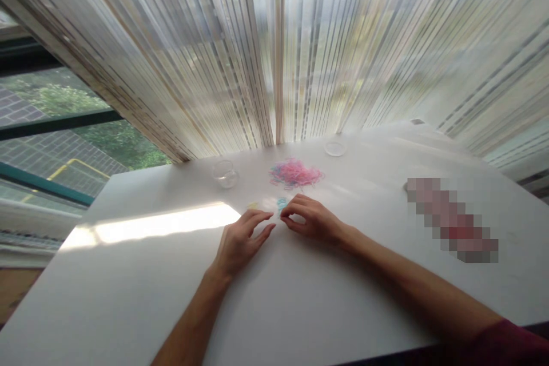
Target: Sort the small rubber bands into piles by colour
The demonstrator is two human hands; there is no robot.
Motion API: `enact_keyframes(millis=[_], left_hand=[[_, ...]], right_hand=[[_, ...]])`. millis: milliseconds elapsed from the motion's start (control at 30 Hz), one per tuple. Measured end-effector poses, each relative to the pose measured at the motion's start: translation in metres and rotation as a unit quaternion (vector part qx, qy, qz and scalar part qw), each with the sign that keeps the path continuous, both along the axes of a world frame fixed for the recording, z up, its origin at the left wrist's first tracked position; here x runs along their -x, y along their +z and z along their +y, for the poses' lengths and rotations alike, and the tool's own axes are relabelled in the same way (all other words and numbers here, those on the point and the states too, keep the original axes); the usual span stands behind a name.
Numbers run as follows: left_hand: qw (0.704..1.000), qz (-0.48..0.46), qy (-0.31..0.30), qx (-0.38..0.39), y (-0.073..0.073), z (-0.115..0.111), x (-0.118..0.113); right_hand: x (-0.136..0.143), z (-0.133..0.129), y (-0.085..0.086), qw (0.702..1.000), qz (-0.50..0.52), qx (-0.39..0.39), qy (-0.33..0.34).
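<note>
Head view: a sheer striped curtain is hanging behind a broad white worktop, where both hands are working close together near the middle. The left hand is holding its thumb and forefinger spread, with a gap between them; the right hand is bringing its thumb and fingertips close together beside the small cluster of light-blue thin pieces. Beyond them, a loose, tangled heap of mostly pink thin strands is lying with some blue at its left edge, clear round containers and a clear round shallow dish are sitting to either side, and a few yellow pieces are lying near the left fingers. For such fine pieces, light fingertip pressure and a steadying left hand would probably be serving best, with the wrists staying low and the heap undisturbed. The right fingers are hiding part of the blue cluster, so whether that grip is pinching anything, I cannot tell; blur is obscuring single pieces, and coarse pixelation is masking an item at the right.
</note>
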State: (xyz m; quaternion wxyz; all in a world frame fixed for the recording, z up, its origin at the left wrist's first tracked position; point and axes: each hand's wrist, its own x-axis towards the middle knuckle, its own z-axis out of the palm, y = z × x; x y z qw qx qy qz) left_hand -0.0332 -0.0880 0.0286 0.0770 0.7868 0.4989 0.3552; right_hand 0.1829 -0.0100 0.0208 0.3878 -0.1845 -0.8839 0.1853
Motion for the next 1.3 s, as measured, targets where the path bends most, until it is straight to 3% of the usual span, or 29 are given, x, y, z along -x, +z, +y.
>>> enact_keyframes(millis=[467,700,833,1067,1200,1300], left_hand=[[0.999,0.017,-0.004,-0.034,-0.003,0.001,0.001],[0.999,0.036,0.002,-0.007,0.001,0.000,-0.003],[0.999,0.035,0.022,0.004,0.003,0.001,0.008],[0.990,0.050,0.121,0.050,0.008,0.006,0.059],[0.989,0.043,0.117,0.082,0.005,0.007,0.066],[0.989,0.044,0.113,0.085,0.003,0.007,0.063]], right_hand=[[0.002,-0.006,-0.001,0.996,0.028,0.086,0.011],[0.002,-0.008,-0.001,0.995,0.021,0.099,0.015],[0.000,-0.005,-0.001,0.997,0.024,0.075,0.007],[-0.026,0.024,0.001,0.990,0.063,0.008,-0.125],[-0.041,0.041,-0.001,0.967,0.086,0.061,-0.231],[-0.044,0.046,-0.004,0.952,0.105,0.105,-0.266]])
